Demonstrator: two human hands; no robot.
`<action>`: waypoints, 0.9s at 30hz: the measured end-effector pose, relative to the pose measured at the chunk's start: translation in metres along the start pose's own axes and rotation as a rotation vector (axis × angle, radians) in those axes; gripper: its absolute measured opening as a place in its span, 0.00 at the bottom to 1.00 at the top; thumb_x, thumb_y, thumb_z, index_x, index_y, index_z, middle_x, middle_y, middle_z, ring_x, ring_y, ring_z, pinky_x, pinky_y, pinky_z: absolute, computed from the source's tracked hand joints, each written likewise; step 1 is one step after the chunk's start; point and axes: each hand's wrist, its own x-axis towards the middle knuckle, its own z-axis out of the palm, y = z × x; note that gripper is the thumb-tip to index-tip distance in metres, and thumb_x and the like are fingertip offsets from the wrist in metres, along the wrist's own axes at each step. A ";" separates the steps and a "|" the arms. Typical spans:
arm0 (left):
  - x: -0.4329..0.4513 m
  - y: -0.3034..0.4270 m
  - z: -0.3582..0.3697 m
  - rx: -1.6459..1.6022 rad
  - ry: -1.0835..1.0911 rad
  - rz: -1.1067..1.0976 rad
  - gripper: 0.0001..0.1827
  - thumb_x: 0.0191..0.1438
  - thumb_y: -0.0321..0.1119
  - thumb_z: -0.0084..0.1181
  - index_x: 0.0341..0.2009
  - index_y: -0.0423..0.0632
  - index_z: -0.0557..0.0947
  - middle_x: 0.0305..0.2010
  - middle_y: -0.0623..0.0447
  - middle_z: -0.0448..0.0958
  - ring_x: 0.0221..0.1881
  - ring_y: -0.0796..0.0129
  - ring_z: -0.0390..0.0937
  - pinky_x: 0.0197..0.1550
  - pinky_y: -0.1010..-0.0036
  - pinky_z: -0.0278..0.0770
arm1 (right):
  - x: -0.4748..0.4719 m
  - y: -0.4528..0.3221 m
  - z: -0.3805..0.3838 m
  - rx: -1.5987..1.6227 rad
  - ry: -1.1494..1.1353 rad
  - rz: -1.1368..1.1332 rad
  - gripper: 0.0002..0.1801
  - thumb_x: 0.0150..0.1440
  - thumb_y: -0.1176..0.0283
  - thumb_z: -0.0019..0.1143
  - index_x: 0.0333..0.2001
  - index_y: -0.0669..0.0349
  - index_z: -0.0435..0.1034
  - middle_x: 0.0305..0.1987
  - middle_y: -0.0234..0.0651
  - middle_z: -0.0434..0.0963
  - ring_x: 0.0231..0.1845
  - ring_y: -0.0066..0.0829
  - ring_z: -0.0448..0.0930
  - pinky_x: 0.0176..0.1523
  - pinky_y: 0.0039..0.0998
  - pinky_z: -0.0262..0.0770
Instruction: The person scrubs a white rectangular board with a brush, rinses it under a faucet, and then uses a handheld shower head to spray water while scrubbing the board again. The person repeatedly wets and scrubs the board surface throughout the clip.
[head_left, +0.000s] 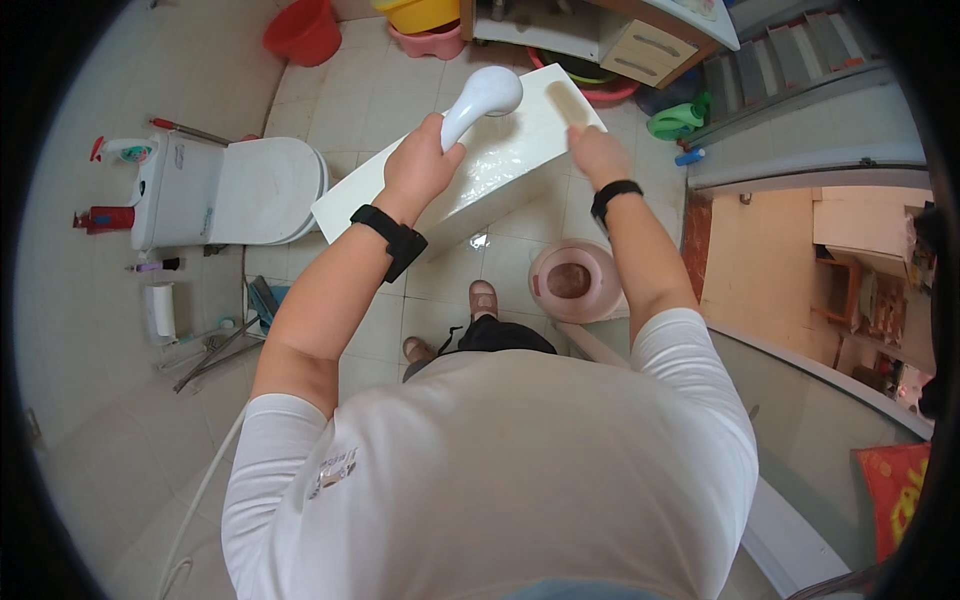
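Note:
My left hand (424, 163) grips the handle of a white shower head (491, 90), whose face points down over a long white box-like piece (517, 142). The top of that piece is wet and shiny; I cannot tell what it is exactly. At its right end, my right hand (598, 154) is closed on a blurred, beige, brush-like object (566, 105) that lies against the white surface. Black bands circle both my wrists. Below the white piece, a round pink bucket (576, 280) stands on the tiled floor near my feet.
A white toilet (266, 191) stands at the left, with a spray bottle (124, 150) on its tank. A red bucket (304, 34), yellow basin (420, 15) and cabinet (645, 49) are at the far side. A green jug (675, 121) stands right, near the doorway.

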 end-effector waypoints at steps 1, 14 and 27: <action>0.003 0.001 0.000 0.000 0.007 -0.008 0.17 0.51 0.40 0.53 0.41 0.44 0.72 0.33 0.41 0.78 0.36 0.46 0.77 0.37 0.56 0.72 | 0.005 0.000 -0.006 0.045 0.072 0.080 0.28 0.61 0.49 0.33 0.45 0.60 0.74 0.47 0.46 0.78 0.49 0.47 0.78 0.51 0.42 0.72; 0.005 -0.011 0.005 -0.016 0.019 -0.112 0.17 0.50 0.41 0.53 0.41 0.44 0.72 0.31 0.40 0.77 0.34 0.45 0.76 0.36 0.56 0.71 | 0.043 -0.005 0.002 -0.031 -0.164 -0.272 0.30 0.63 0.50 0.28 0.44 0.61 0.74 0.47 0.47 0.78 0.50 0.47 0.77 0.54 0.43 0.71; -0.009 -0.024 -0.008 0.005 0.048 -0.166 0.18 0.51 0.41 0.53 0.43 0.45 0.72 0.31 0.41 0.78 0.34 0.45 0.77 0.36 0.56 0.72 | 0.022 -0.027 0.013 -0.040 -0.195 -0.315 0.30 0.62 0.50 0.28 0.46 0.60 0.74 0.48 0.47 0.77 0.51 0.47 0.77 0.55 0.44 0.70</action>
